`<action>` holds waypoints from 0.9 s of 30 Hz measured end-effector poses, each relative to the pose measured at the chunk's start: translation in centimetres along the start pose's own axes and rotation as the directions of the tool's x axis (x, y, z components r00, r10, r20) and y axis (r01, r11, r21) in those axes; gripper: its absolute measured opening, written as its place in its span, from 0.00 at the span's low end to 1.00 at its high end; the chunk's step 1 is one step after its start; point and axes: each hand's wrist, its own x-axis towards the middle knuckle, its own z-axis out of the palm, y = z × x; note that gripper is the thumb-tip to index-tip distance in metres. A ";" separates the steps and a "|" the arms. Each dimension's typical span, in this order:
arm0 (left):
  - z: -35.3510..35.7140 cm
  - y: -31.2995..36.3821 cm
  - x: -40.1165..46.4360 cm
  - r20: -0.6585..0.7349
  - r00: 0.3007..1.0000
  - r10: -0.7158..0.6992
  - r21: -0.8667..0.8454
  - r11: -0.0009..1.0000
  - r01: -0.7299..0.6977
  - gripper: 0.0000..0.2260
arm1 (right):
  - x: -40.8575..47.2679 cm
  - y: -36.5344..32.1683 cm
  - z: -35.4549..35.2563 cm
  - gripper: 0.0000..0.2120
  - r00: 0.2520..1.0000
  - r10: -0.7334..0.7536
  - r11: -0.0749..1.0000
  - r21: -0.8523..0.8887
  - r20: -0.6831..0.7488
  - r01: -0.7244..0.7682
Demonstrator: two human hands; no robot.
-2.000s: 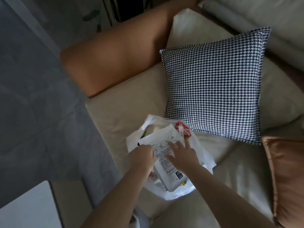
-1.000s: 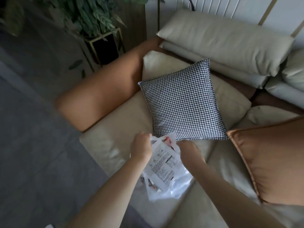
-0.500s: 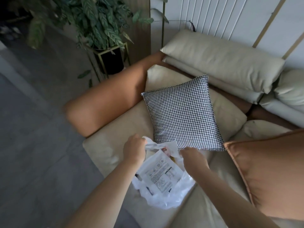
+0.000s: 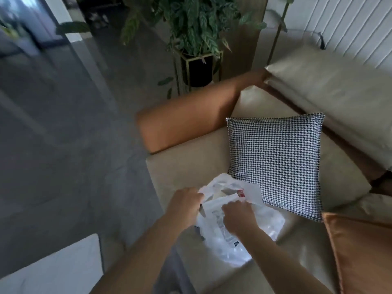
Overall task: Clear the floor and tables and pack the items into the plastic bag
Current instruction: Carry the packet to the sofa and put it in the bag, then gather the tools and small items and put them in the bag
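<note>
Plastic bag (image 4: 263, 221) on sofa: left hand (image 4: 184, 206) and right hand (image 4: 238, 216) each grip its top.

One view only: head cam, wide-angle, worn by the person. Looks fwd and steeply down from above the forearms, which enter at bottom centre of frame. Close range to both hands (image 4: 212, 211), lower centre, over the white plastic bag (image 4: 265, 228). Sofa seat (image 4: 186, 166) fills centre and right; checked cushion (image 4: 275, 164) right of centre. Floor (image 4: 63, 145) takes the left half; potted plant (image 4: 197, 28) top centre. Frame tilted, edges bent by lens. No 2nd view, so no shared area.
</note>
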 end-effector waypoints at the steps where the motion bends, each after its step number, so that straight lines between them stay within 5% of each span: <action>1: 0.1 -0.2 -1.0 0.049 0.999 -0.022 0.021 1.000 0.021 0.14 | -0.2 -1.0 -0.3 0.10 0.998 -0.027 1.000 0.000 -0.051 0.027; 11: 5.7 -2.5 -12.0 0.282 0.878 -0.386 -0.065 0.906 0.419 0.15 | -2.5 -9.8 3.1 0.17 0.912 -0.299 0.953 0.042 0.280 0.300; 16: 9.0 -3.9 -17.8 0.353 0.806 -0.475 -0.188 0.808 0.559 0.30 | -3.8 -14.3 4.2 0.18 0.860 -0.364 0.916 -0.030 0.356 0.400; 21: 10.9 -6.1 -23.7 0.392 0.695 -0.602 -0.229 0.668 0.708 0.18 | -5.2 -21.1 5.8 0.15 0.828 -0.521 0.848 0.012 0.209 0.531; 27: 13.4 -9.1 -33.1 0.443 0.554 -0.705 -0.248 0.497 0.832 0.18 | -8.9 -30.1 8.6 0.17 0.710 -0.608 0.759 -0.002 0.354 0.651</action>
